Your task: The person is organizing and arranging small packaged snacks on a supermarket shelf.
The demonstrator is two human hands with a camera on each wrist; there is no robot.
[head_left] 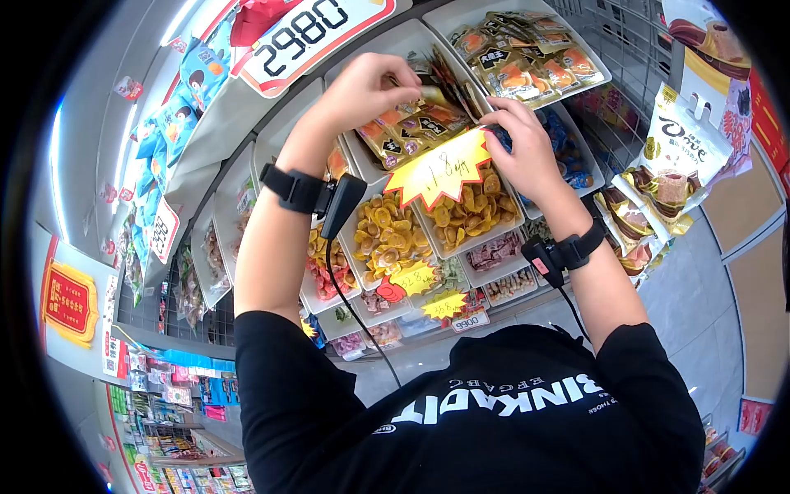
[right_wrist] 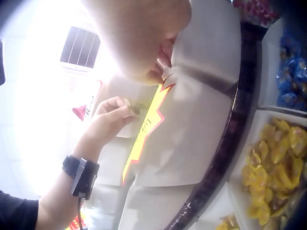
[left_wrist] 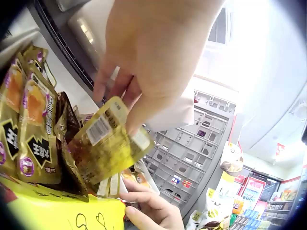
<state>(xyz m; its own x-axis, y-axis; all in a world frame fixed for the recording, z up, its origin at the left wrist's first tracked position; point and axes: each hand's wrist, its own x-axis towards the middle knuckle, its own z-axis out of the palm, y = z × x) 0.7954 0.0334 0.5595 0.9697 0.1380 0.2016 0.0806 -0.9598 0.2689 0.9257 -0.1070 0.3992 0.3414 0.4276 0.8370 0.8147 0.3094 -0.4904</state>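
My left hand (head_left: 366,92) reaches over a white tray of gold snack packets (head_left: 415,132) and pinches one of them. In the left wrist view the pinched gold packet (left_wrist: 108,148) is tilted, its barcode side showing, beside upright packets (left_wrist: 36,124) in the tray. My right hand (head_left: 527,152) is at the tray's right side, thumb and fingers at the end of a yellow starburst price sign (head_left: 440,169). In the right wrist view, the fingertips pinch the sign's upper corner (right_wrist: 165,84).
Trays of yellow wrapped sweets (head_left: 391,235) lie below the sign, nearer the body. Another tray of gold packets (head_left: 527,62) is behind on the right, with blue-wrapped sweets (head_left: 568,148) beside it. Large snack bags (head_left: 675,156) hang at the right; a big price board (head_left: 309,41) stands at upper left.
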